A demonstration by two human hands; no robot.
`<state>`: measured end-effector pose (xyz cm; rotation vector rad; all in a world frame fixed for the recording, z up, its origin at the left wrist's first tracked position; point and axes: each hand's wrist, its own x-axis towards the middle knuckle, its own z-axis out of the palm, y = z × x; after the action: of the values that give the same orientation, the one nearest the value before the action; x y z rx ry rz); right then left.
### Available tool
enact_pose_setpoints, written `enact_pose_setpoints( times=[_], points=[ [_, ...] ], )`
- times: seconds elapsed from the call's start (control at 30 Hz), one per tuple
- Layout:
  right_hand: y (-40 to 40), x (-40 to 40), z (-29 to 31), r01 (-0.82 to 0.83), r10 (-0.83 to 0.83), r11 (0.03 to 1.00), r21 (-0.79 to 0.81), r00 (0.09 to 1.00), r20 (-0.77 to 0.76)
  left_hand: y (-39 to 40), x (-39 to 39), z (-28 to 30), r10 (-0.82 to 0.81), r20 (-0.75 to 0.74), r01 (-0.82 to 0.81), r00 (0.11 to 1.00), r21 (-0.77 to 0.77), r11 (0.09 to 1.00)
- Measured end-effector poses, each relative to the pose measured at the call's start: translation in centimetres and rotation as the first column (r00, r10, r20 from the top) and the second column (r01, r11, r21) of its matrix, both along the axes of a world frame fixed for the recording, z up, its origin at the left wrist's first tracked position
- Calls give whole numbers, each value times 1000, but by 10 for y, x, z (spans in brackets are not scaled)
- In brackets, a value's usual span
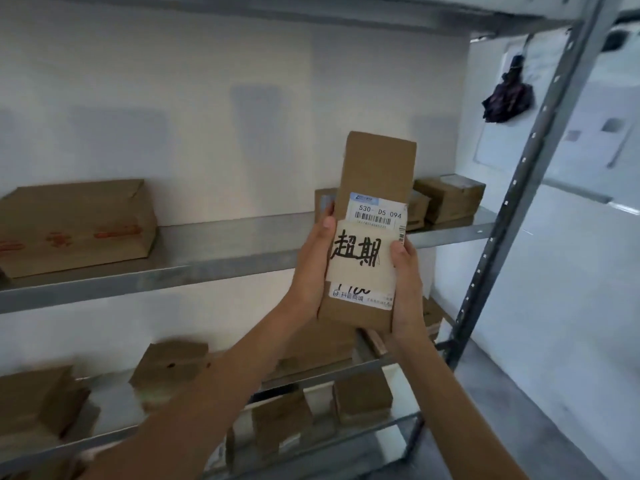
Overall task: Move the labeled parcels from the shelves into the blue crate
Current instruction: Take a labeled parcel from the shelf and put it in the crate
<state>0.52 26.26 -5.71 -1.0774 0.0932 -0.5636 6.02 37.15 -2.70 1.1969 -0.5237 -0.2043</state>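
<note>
A tall brown cardboard parcel [375, 174] stands upright in front of the metal shelf [207, 258], held up off it. It carries a white barcode label and a pale paper strip with black handwritten characters. My left hand [313, 268] grips its left edge, thumb on the front face. My right hand [407, 289] grips its right edge and lower corner. The blue crate is not in view.
A large brown box [76, 223] with red print sits at the shelf's left. Small boxes [450, 199] are stacked at its right end. Lower shelves hold several more boxes [169, 368]. A perforated steel upright [512, 202] stands at right, with a dark umbrella [509, 95] hanging beyond it.
</note>
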Motion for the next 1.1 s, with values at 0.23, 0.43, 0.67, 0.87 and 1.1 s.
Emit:
enact_pose_setpoints(
  times=[0.23, 0.43, 0.67, 0.87, 1.1],
  points=[
    [-90, -63, -27, 208, -207, 972, 114, 978, -20, -78, -52, -36, -209, -47, 214, 977, 223, 951],
    [-182, -146, -53, 386, -381, 909, 157, 922, -63, -173, -132, -78, -428, -163, 458, 889, 341, 821],
    [-291, -274, -89, 589, -557, 797, 135, 802, -213, -280, -178, -99, -708, -299, 761, 640, 379, 527],
    [-359, -379, -113, 782, -742, 618, 85, 615, -266, -360, -188, -119, -839, -400, 900, 369, 381, 213],
    [-423, -410, -157, 933, -841, 312, 177, 358, -406, -496, -234, -177, -602, -536, 790, 592, 234, 567]
  ],
)
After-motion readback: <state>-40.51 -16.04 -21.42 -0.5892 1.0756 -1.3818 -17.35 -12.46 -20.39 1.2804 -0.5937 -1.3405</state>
